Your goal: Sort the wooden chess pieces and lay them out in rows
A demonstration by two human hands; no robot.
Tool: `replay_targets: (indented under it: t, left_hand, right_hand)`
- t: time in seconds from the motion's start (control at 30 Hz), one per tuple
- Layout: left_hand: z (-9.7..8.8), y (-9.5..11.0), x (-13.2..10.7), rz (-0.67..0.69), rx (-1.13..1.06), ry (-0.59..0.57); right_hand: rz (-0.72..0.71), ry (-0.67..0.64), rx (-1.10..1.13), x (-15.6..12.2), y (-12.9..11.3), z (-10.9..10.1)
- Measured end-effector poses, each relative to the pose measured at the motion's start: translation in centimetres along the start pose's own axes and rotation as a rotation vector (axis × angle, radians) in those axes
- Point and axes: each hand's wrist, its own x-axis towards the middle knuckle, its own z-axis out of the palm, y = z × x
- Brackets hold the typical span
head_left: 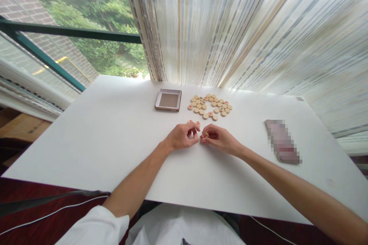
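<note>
Within the right hand (220, 140), a round pale wooden-looking disc (205, 135), red-marked.

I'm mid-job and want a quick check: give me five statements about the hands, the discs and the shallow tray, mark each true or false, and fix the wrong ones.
1. The right hand holds a disc. True.
2. Two red-marked discs lie beside the left hand. True.
3. The shallow tray lies left of the disc cluster. True.
4. Every disc in the disc cluster shows a mark. False: several do, but most have a plain face up.
5. The left hand grips the shallow tray. False: the shallow tray lies on the white table, apart from both hands.
</note>
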Motion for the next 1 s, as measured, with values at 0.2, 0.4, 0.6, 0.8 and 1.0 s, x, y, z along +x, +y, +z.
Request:
replay_targets:
  t: [0.2, 0.4, 0.6, 0.8, 1.0]
  left_hand:
    - [0.0, 0.0, 0.0, 0.009, 0.020, -0.005]
    - [-0.1, 0.2, 0.0, 0.015, 0.038, -0.003]
    - [0.0, 0.1, 0.0, 0.001, 0.021, 0.008]
    - [0.0, 0.6, 0.1, -0.040, -0.012, 0.053]
    - [0.3, 1.2, 0.3, -0.138, -0.232, 0.020]
  right_hand:
    - [0.016, -0.014, 0.064, 0.0, -0.1, 0.2]
    - [0.014, 0.015, 0.116, 0.4, 0.2, 0.7]
    - [0.021, 0.027, 0.149, 1.0, -0.3, 0.6]
    - [-0.033, 0.080, 0.061, 1.0, -1.0, 0.5]
    - [-0.163, 0.176, -0.179, 0.9, -0.4, 0.8]
